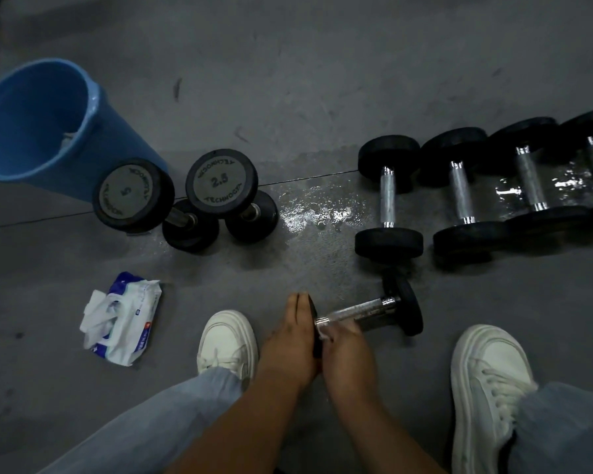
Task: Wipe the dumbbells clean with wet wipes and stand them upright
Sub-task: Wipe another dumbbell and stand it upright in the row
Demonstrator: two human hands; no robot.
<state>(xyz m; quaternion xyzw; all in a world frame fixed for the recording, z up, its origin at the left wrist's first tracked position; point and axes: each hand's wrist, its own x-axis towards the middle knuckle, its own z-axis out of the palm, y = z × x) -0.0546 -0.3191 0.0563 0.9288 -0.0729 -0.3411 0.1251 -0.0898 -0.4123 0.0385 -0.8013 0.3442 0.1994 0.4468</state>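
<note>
A small black dumbbell [374,311] lies on the floor between my feet, its chrome handle pointing right. My left hand [297,340] lies flat with straight fingers against the near weight head. My right hand [346,350] grips the handle close to that head, with a bit of white wet wipe [323,335] showing under the fingers. Two dumbbells stand upright at the left, one marked 5 [134,196], one marked 2.5 [221,181]. Several more dumbbells [389,200] lie in a row on their sides at the right.
A blue bucket [38,124] with a used wipe inside stands at the far left. A pack of wet wipes [124,319] lies open on the floor left of my left shoe [226,343]. My right shoe [486,391] is at the right. The grey floor [322,213] is wet mid-frame.
</note>
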